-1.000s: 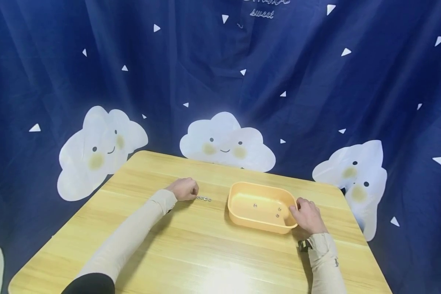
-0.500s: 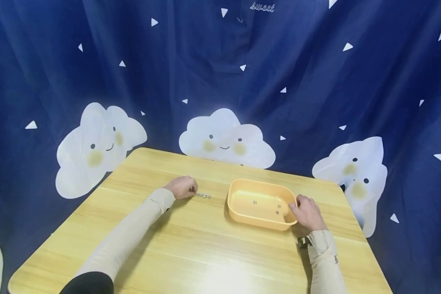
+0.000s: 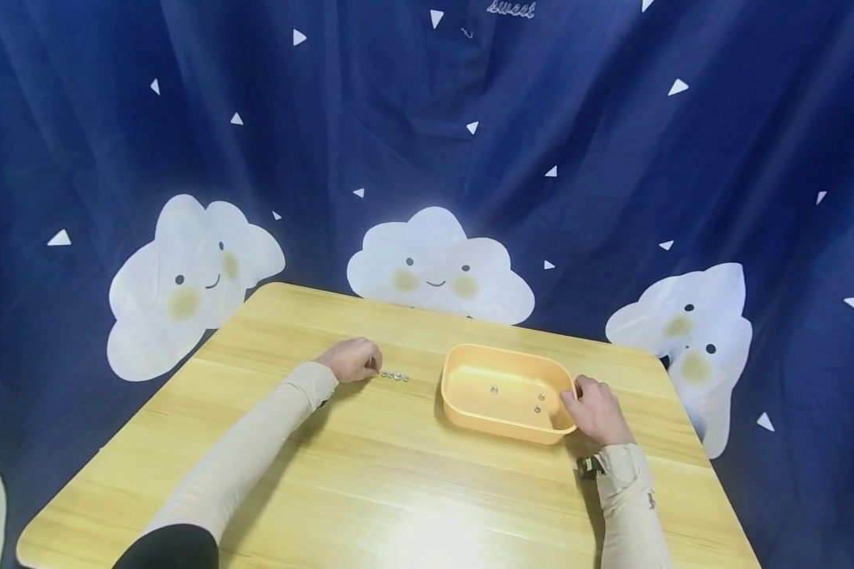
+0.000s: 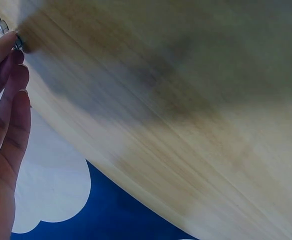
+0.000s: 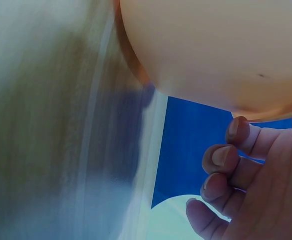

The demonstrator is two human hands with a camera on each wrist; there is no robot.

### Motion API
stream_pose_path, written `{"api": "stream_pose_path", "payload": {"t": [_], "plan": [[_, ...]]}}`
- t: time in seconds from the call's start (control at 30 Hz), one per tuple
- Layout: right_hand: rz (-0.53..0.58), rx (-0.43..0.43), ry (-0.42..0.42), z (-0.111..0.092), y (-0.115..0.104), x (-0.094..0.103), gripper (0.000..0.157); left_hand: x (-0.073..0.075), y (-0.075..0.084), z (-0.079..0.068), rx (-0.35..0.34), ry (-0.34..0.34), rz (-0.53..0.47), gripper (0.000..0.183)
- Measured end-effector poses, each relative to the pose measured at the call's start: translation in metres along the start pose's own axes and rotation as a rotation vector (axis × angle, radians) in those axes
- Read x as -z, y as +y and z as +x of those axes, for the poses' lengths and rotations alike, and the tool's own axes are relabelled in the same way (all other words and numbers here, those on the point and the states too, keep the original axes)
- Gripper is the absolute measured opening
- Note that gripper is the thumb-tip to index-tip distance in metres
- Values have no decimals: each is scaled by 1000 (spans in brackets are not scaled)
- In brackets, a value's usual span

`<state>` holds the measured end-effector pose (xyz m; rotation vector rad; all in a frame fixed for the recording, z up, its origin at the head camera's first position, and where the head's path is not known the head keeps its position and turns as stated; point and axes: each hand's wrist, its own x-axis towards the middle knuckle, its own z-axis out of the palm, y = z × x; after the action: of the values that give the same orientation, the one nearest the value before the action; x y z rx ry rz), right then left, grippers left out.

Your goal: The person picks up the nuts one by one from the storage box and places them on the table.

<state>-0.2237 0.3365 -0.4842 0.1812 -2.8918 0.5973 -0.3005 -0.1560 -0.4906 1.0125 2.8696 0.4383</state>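
Observation:
My left hand (image 3: 353, 360) pinches a small silvery metal nut (image 4: 18, 43) between thumb and index fingertip, at the left end of a short row of similar nuts (image 3: 397, 376) on the table. The other fingers of that hand are only loosely bent. To the right stands a yellow-orange plastic basin (image 3: 501, 431) with three small shiny pieces (image 3: 494, 390) lying apart on its floor. My right hand (image 3: 599, 411) grips the basin's right rim, the thumb over the inside. In the right wrist view, the curled fingers (image 5: 220, 156) lie by the basin's outer wall.
The wooden table (image 3: 341, 490) carries the row and the basin, and its far edge runs just behind them. A dark blue curtain (image 3: 413, 103) with white clouds hangs behind the table. A dark band (image 3: 589, 468) sits on the right wrist.
The head view has tilted slightly, so the scene sits a little higher. Both hands, the basin and the row of nuts stay in about the same places on the table.

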Motion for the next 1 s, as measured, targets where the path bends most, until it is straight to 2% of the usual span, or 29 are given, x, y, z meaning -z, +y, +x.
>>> {"api": "stream_pose_path", "payload": {"t": [0.27, 0.6, 1.0], "plan": [[3, 2, -7, 1, 0, 1, 23, -1, 4, 4, 8, 0, 8, 13], [20, 2, -23, 1, 1, 1, 23, -1, 7, 6, 7, -17, 22, 14], [31, 2, -19, 1, 0, 2, 21, -4, 4, 9, -17, 3, 23, 12]]}}
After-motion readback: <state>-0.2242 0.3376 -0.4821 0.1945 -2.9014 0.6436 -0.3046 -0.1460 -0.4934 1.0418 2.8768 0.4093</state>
